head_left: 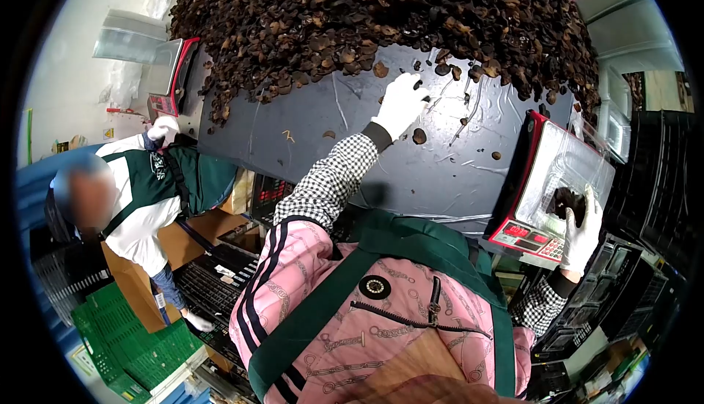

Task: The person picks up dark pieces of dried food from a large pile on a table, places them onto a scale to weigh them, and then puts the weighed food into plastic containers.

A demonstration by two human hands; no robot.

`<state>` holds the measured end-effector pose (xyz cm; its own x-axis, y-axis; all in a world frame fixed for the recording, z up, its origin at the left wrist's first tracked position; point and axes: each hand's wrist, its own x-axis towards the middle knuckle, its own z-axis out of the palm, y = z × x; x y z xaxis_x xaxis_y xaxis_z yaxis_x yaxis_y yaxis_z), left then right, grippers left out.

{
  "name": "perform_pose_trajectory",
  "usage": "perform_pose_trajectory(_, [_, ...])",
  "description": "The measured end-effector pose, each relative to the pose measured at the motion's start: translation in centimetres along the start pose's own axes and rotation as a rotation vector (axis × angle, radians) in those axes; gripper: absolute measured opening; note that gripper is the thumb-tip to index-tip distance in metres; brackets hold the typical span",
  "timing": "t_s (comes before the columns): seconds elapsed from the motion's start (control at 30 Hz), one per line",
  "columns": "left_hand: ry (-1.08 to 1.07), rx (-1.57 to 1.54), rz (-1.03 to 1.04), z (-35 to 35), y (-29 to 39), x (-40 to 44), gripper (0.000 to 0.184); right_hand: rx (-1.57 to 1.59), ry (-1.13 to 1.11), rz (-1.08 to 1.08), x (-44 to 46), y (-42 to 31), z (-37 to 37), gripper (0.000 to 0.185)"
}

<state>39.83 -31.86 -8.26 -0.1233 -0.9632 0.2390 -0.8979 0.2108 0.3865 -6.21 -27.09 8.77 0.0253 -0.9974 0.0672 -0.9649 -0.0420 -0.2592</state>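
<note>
My left hand [402,107], in a white glove, reaches over the dark work table [293,140] near the edge of a big heap of dark brown wood ear mushrooms [381,8]. Its fingers are curled, with a small dark mushroom piece between the tips. On the right, my gloved right hand [583,235] is at the clear plastic tub [565,166] on a red-edged scale [524,232]. Thumb and fingers are apart there, beside a small clump of dark mushrooms [567,202] in the tub. Whether the fingers touch the clump is unclear.
Loose mushroom pieces [419,136] dot the table. A co-worker [139,177] stands at the left near another scale [167,78]. Clear tubs [631,23] are stacked at the upper right. Black crates [623,287], a green crate [139,331] and a cardboard box [136,279] stand around.
</note>
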Motion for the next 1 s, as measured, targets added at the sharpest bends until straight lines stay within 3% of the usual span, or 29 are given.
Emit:
perform_pose_trajectory(0.1, [0.068,-0.250,-0.068,-1.4,-2.2,-0.3,0.022,0.103,-0.017,-0.066,0.2,0.3,-0.4,0.077])
perform_pose_trajectory(0.2, [0.198,-0.297,-0.203,-2.5,-4.7,-1.9,0.023,-0.077,0.051,-0.056,0.2,-1.2,-1.6,0.075])
perform_pose_trajectory(0.23, [0.229,-0.312,-0.253,-2.8,-5.2,-2.7,0.024,-0.042,0.168,-0.139,0.3,-3.3,-2.3,0.063])
perform_pose_trajectory(0.33, [0.304,-0.344,-0.251,-3.6,-5.1,-4.5,0.025,0.346,0.189,-0.139,0.5,-9.1,-1.5,0.046])
perform_pose_trajectory(0.43, [0.303,-0.270,-0.052,-3.7,-4.5,-5.8,0.026,0.477,0.071,-0.400,0.7,-14.8,3.4,0.032])
perform_pose_trajectory(0.57, [0.235,0.022,-0.004,-4.4,-2.5,-7.9,0.026,0.626,-0.120,-0.620,0.2,-20.1,14.4,0.030])
perform_pose_trajectory(0.67, [0.059,0.009,-0.164,-3.5,-4.1,-9.2,0.030,0.506,-0.223,-0.700,0.7,-22.9,19.4,0.029])
perform_pose_trajectory(0.8, [0.166,-0.086,-0.357,-3.6,-4.5,-8.4,0.025,0.367,-0.267,-0.767,2.0,-23.6,22.4,0.024])
perform_pose_trajectory(0.83, [0.213,-0.196,-0.382,-4.0,-4.3,-8.0,0.023,0.390,-0.222,-0.751,2.1,-23.6,22.8,0.022])
perform_pose_trajectory(0.93, [0.133,-0.337,-0.284,-5.6,-1.9,-7.5,0.024,0.814,-0.287,-0.349,1.1,-23.1,23.5,0.018])
perform_pose_trajectory(0.97, [0.038,-0.364,-0.311,-5.7,-1.1,-7.4,0.023,0.955,-0.436,-0.143,1.0,-22.6,23.9,0.015])
perform_pose_trajectory(1.0, [0.008,-0.490,-0.347,-6.0,0.0,-7.3,0.021,1.014,-0.489,-0.088,1.3,-22.6,23.5,0.015])
